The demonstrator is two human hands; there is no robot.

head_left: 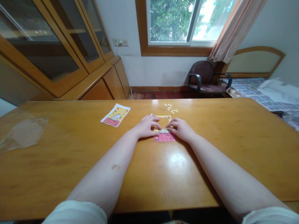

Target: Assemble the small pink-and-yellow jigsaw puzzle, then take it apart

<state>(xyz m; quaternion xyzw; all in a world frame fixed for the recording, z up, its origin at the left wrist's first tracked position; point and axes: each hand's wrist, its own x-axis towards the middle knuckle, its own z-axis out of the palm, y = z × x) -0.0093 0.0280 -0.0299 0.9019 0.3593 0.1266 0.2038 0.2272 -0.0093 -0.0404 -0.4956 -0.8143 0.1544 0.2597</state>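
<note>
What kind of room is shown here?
Probably a bedroom or study at home: a bed with checked blue cover, a tall wooden cabinet with glass doors, and a dark red armchair.

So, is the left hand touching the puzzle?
Touching. The head view shows the left hand resting on the puzzle, with its fingertips lying over the puzzle's left part and no gap between them.

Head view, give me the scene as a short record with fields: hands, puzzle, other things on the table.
left hand: on puzzle, left edge, fingers flat
right hand: on puzzle, right edge
puzzle: partly built, pink below, yellow above
loose pieces: small heap beyond puzzle
card: flat, left of puzzle
bag: clear, far left on table
</note>
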